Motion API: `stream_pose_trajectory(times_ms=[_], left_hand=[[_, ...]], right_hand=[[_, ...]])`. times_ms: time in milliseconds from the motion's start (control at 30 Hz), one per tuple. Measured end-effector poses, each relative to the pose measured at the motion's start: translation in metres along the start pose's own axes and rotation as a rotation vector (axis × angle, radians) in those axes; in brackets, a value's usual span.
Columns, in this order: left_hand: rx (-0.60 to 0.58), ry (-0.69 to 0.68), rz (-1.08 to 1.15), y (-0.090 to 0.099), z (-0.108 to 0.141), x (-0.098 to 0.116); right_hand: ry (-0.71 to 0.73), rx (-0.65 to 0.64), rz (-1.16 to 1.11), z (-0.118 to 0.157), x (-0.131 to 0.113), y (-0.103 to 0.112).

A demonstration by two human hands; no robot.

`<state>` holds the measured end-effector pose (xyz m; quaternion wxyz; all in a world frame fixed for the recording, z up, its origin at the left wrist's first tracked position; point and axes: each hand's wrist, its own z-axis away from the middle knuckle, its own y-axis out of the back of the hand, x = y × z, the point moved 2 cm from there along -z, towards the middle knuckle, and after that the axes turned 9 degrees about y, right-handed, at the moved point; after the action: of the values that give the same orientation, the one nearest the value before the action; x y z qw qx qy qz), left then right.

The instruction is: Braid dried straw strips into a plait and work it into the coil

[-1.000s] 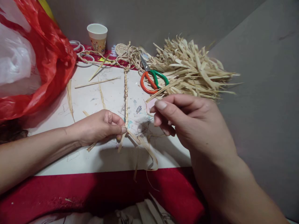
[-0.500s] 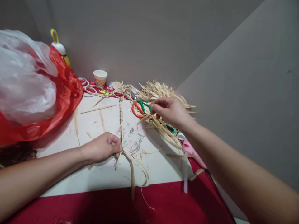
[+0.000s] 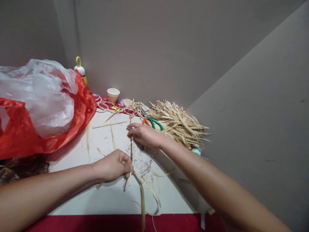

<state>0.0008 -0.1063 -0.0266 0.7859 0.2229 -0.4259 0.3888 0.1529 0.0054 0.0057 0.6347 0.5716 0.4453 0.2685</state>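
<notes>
The braid (image 3: 132,150) extends over the white worktop (image 3: 96,204). The left hand (image 3: 116,166) pinches its near end, where loose strips (image 3: 142,196) emerge. The right hand (image 3: 146,134), apart from the left, is farther along the braid; its grip cannot be determined. Scissors (image 3: 158,124) lie beside the straw bundle (image 3: 182,124).

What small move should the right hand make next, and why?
Perhaps the right hand should lightly pinch the braid to steady it: this hand is over its upper part, contact unclear, while the left hand pinches it where loose strands begin.
</notes>
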Motion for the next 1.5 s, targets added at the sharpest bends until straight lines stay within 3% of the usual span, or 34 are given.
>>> stream_pose_trajectory(times_ms=[100, 333, 467, 600, 767, 1067, 1500], left_hand=[[0.023, -0.003, 0.041, 0.001, 0.001, 0.004], [0.115, 0.033, 0.178, 0.023, 0.002, 0.021], [0.121, 0.067, 0.26, 0.036, -0.005, 0.025], [0.162, 0.1, 0.191, 0.039, -0.011, 0.03], [0.191, 0.142, 0.055, 0.033, -0.014, 0.036], [0.173, 0.086, -0.054, 0.024, -0.019, 0.036], [0.173, 0.071, -0.027, 0.024, -0.023, 0.025]], right_hand=[[0.024, 0.065, -0.093, 0.002, 0.002, -0.001], [-0.348, 0.333, -0.441, 0.015, 0.027, 0.003], [-0.429, 0.335, -0.572, 0.014, 0.036, 0.006], [-0.595, 0.361, -0.687, 0.005, 0.047, 0.018], [-0.781, 0.459, -0.518, -0.016, 0.064, 0.028], [-0.808, 0.388, -0.403, -0.051, 0.083, 0.003], [-0.853, 0.506, -0.538, -0.054, 0.081, -0.003]])
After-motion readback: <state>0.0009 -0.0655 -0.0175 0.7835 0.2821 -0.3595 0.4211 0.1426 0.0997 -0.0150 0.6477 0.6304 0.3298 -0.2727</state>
